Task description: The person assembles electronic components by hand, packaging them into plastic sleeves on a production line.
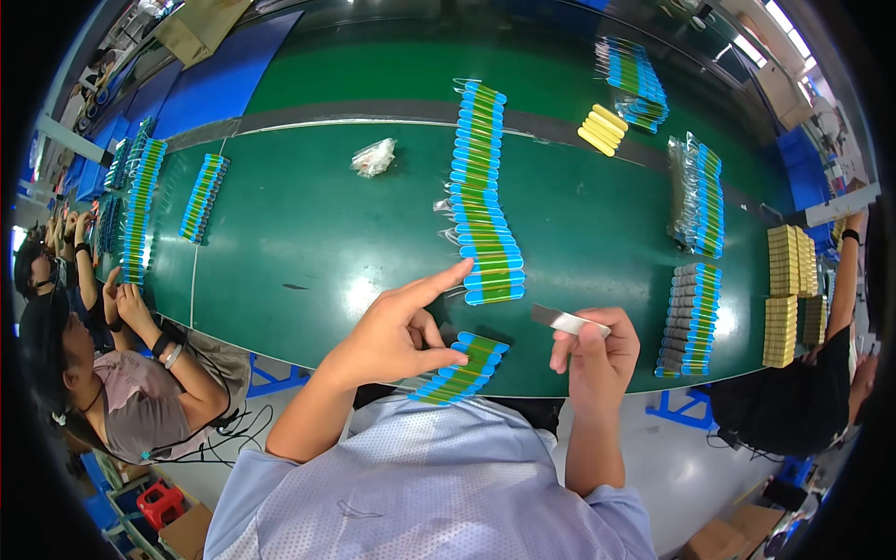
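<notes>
Left hand (392, 327) is reaching, fingers spread, index apparently touching row (478, 201) running toward near edge of surface (308, 215), thumb at stack (469, 373) by that edge. Right hand (599, 359) is pinching strip (562, 321); 2 hands working apart. Likely best: index steadying row.

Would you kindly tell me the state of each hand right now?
Left hand: open, index fingertip at the long blue-green row, thumb at the short row.
Right hand: closed, holding a flat silvery strip.

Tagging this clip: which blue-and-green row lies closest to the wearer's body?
The short row at the thumb of the left hand; the long row and others lie farther out.
</notes>
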A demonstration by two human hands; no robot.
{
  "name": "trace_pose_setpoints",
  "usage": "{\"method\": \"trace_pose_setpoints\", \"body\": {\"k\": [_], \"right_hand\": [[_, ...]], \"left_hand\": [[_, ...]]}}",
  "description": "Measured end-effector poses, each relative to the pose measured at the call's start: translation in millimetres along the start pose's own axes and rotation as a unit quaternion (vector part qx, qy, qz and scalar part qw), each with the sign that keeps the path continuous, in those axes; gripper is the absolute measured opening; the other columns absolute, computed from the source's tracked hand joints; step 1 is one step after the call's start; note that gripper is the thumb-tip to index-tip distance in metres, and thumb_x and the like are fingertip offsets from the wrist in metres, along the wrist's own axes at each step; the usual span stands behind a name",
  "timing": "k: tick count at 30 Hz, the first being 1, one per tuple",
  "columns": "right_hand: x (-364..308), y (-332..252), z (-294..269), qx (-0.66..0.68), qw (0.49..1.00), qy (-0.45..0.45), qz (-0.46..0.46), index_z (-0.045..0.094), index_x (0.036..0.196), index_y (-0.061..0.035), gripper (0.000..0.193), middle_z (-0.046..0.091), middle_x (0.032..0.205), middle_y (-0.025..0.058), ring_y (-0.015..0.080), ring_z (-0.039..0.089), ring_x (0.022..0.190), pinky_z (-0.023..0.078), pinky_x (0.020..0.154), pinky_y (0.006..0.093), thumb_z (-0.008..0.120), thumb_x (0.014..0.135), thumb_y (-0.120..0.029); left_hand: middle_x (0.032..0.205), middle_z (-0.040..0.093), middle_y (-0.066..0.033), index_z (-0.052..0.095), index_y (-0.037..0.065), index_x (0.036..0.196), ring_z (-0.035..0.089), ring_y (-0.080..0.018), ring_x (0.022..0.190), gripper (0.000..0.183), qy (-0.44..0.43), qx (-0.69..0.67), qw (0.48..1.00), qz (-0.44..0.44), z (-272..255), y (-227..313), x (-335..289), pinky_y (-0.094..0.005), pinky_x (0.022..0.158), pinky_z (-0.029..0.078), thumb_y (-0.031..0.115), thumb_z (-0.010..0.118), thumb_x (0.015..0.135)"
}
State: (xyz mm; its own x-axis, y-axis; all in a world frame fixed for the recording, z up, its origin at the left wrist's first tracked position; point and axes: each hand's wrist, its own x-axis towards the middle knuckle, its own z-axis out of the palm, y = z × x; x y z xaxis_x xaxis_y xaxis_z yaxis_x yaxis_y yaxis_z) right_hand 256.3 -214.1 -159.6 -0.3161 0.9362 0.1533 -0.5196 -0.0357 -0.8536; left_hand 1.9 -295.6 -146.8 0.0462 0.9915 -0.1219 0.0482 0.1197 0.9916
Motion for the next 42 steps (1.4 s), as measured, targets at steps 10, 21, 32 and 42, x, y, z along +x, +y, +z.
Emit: {"method": "trace_pose_setpoints", "body": {"k": [10, 21, 32, 42], "right_hand": [[-6, -8, -8, -0.155, 0.981, 0.020, 0.118, 0.066, 0.105, 0.0015, 0.009, 0.075, 0.091, 0.0202, 0.0115, 0.063, 0.056, 0.044, 0.046, 0.0216, 0.062, 0.099, -0.004], [-5, 11, -10, 0.047, 0.984, -0.096, 0.142, 0.041, 0.097, -0.0126, 0.044, 0.054, 0.088, 0.0084, 0.0188, 0.054, 0.082, 0.042, 0.082, 0.0347, 0.038, 0.106, -0.056], [-10, 6, 12, -0.232, 0.964, -0.121, 0.032, 0.035, 0.088, -0.0108, 0.051, 0.064, 0.096, 0.0114, 0.0138, 0.063, 0.087, 0.052, 0.074, 0.0295, 0.084, 0.080, 0.001], [68, -36, -15, -0.561, 0.824, -0.002, -0.083, 0.039, 0.096, -0.0118, 0.032, 0.062, 0.114, 0.0152, 0.0169, 0.061, 0.093, 0.050, 0.077, 0.0356, 0.070, 0.097, -0.018]], "left_hand": [[0.135, 0.064, -0.0119, 0.037, 0.006, 0.157, 0.065, -0.0035, 0.065, 0.101, 0.049, -0.037, 0.997, 0.042, 3, -4, 9, -0.0169, 0.052, 0.045, -0.005, 0.088, 0.071], [0.154, 0.043, -0.0254, 0.032, -0.007, 0.154, 0.070, -0.0129, 0.071, 0.102, 0.145, -0.297, 0.934, 0.138, 6, 12, 2, -0.0225, 0.058, 0.055, -0.011, 0.086, 0.068], [0.157, 0.037, -0.0241, 0.020, -0.010, 0.156, 0.075, -0.0271, 0.085, 0.163, 0.154, -0.288, 0.937, 0.128, 10, 0, 19, -0.0259, 0.060, 0.060, 0.076, 0.086, 0.034], [0.126, 0.065, -0.0183, 0.047, -0.006, 0.146, 0.073, -0.0283, 0.097, 0.133, -0.004, -0.064, 0.960, 0.272, 8, -22, -4, -0.0308, 0.068, 0.058, 0.066, 0.089, 0.043]]}}
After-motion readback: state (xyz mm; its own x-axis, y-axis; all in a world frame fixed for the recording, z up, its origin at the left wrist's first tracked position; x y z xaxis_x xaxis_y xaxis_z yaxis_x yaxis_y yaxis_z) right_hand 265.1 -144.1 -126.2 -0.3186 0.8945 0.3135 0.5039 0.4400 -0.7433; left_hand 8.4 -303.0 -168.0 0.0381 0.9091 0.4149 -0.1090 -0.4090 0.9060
